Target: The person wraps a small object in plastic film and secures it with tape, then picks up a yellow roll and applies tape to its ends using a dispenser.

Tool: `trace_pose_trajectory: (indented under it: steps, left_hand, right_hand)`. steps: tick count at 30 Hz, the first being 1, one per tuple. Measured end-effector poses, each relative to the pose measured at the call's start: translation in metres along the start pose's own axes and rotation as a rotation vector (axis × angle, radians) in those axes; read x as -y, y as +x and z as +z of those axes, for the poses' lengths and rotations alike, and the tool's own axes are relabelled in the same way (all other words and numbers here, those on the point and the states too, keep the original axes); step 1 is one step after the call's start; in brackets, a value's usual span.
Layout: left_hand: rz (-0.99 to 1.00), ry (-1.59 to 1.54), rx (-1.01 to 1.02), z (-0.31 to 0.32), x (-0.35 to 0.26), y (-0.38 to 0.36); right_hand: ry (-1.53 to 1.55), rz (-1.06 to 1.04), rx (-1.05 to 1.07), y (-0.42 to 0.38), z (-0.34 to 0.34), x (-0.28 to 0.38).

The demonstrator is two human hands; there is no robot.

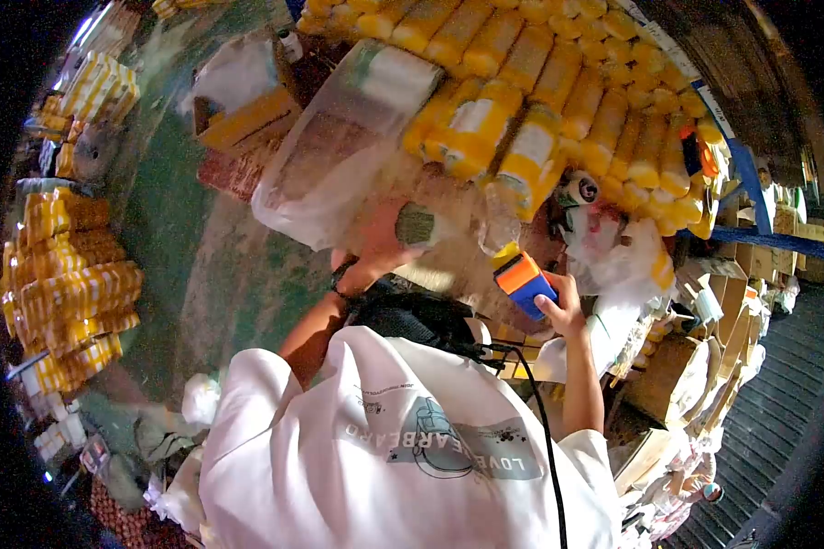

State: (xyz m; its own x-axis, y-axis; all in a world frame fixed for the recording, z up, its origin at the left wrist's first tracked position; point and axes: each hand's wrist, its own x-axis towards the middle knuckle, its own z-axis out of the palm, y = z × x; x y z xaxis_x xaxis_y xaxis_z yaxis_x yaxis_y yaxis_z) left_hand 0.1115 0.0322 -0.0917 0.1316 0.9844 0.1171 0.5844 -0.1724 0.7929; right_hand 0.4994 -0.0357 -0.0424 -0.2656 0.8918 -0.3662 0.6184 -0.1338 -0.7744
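My right hand (563,306) is closed round a blue and orange block-shaped tool (525,284) with a yellow end. Crumpled clear film (501,220) lies just beyond its tip. On the left, my left hand (384,242) reaches to the near edge of a large clear plastic bag (339,137); its fingers are blurred and partly lost in glare. A dark band (341,273) circles that wrist. A round dark green patch (416,225) shows beside the left fingers. Beyond both hands lie yellow wrapped rolls with white labels (533,160).
Many yellow packs (558,73) are stacked along the back. An open carton (247,128) stands at the back left. More yellow and white bundles (69,265) pile up at far left. Cardboard boxes (673,375) and a blue post (751,188) are on the right.
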Motion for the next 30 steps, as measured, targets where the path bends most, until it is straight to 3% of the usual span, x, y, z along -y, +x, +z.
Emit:
trace_pose_trajectory:
  steps: [5, 12, 14, 17, 24, 30]
  left_hand:
    - [0.031, -0.046, -0.026, 0.034, 0.029, -0.008]
    - [0.007, -0.336, -0.037, 0.033, 0.032, -0.015]
    - [-0.007, -0.315, -0.011, 0.036, 0.035, -0.014]
    - [-0.020, -0.291, -0.002, 0.034, 0.030, -0.016]
    - [0.062, -0.142, -0.007, 0.037, 0.027, -0.014]
    - [0.054, -0.219, 0.006, 0.055, 0.048, -0.016]
  right_hand:
    - [0.214, 0.014, 0.089, 0.004, 0.007, 0.045]
    - [0.111, -0.178, -0.194, 0.003, 0.036, -0.008]
    - [0.224, -0.122, -0.072, 0.006, 0.031, 0.027]
    - [0.258, -0.119, -0.051, 0.009, 0.031, 0.039]
    - [0.204, -0.107, -0.079, 0.012, 0.036, 0.039]
    - [0.101, -0.076, -0.140, 0.007, 0.046, 0.024]
